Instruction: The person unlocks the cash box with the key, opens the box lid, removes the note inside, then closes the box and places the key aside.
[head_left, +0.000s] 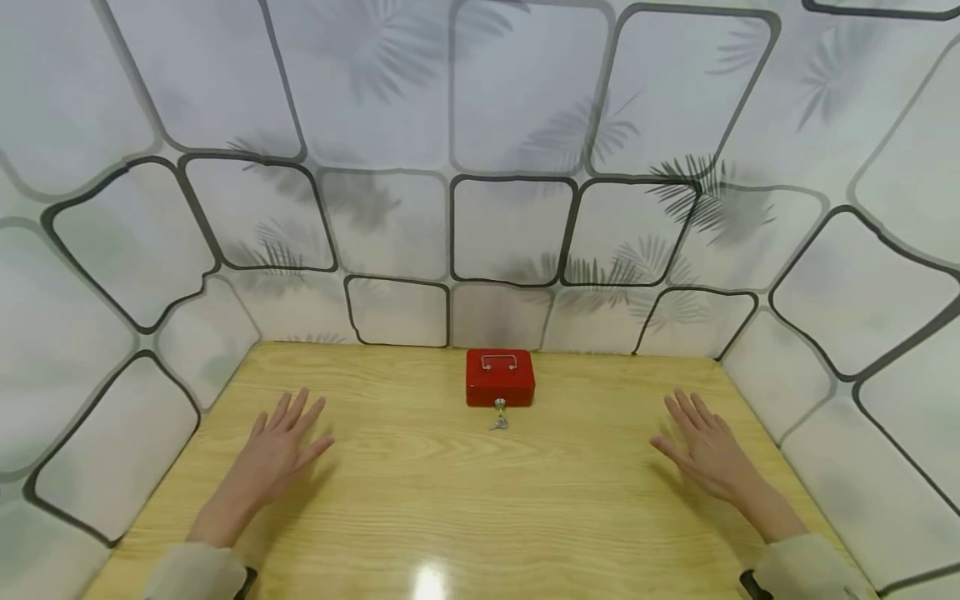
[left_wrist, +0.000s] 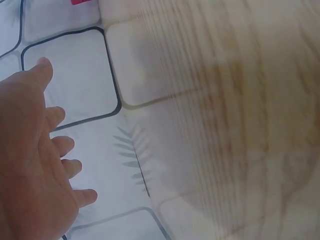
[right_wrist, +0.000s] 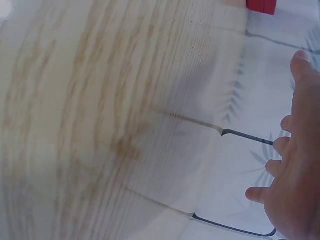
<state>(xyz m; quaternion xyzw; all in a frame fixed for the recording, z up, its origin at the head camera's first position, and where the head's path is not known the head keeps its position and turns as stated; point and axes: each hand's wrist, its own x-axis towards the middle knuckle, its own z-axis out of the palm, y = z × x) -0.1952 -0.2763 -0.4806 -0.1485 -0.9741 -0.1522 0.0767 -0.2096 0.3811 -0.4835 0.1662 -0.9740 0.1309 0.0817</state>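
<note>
A red metal cash box (head_left: 500, 382) with a folding wire handle (head_left: 499, 362) on its lid stands closed at the back middle of the table. From the lock on its front hangs a small bunch of keys (head_left: 500, 422). To the left of the box, my left hand (head_left: 279, 450) hovers over the table with fingers spread, holding nothing. My right hand (head_left: 705, 450) is held likewise on the right, its fingers extended and well apart from the box. Both wrist views show the hands with nothing in them; a corner of the red box (right_wrist: 262, 6) shows at the top of the right one.
The light wood table (head_left: 480, 508) reaches back to a pale curtain or wall covering (head_left: 397, 225) with dark outlines and leaf prints. The same covering rises along the left and right sides of the table. A bright glare spot lies near the front edge.
</note>
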